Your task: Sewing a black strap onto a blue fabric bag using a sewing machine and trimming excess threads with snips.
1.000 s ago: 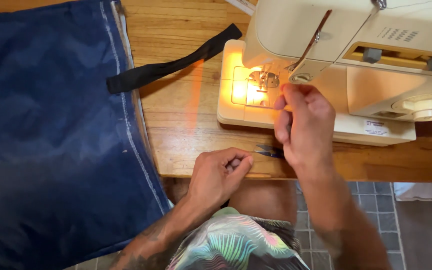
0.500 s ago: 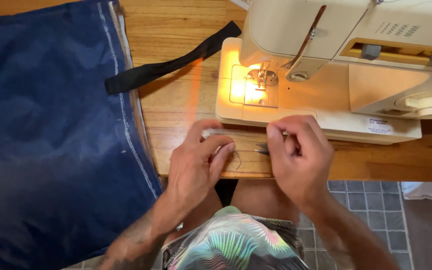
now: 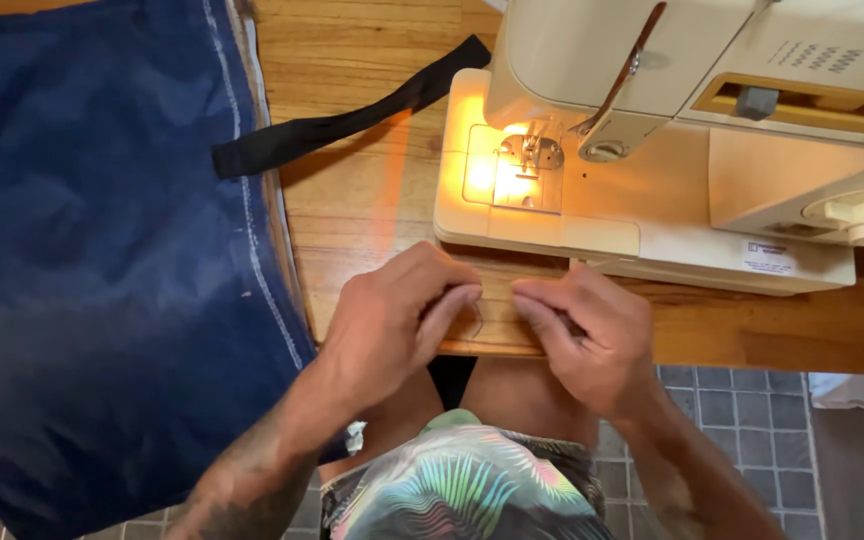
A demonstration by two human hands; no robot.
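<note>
Two hands at the near edge of the wooden table (image 3: 372, 200), just in front of the cream sewing machine (image 3: 672, 150). Left hand (image 3: 392, 325) and right hand (image 3: 582, 335) face each other, fingertips pinched; a thin thread (image 3: 478, 318) shows as a small dark loop between them, and both hands appear to grasp it, though the grip itself is partly hidden by the fingers. A small dark item sits under the right fingers; cannot tell what it is. Thread judged very light, limp, no stiffness of its own: it holds shape only under tension and will slip from a loose pinch. Best hold looks to be fingertip-to-thumb pinches close on either side of the loop, kept taut. Likely breaks if jerked. Machine lamp lit over the needle plate (image 3: 522, 170), nothing under the presser foot. Black webbing strap (image 3: 352, 115) lies flat on the table left of the machine, well apart from the hands. Navy fabric (image 3: 102, 250) drapes over the table's left edge.
</note>
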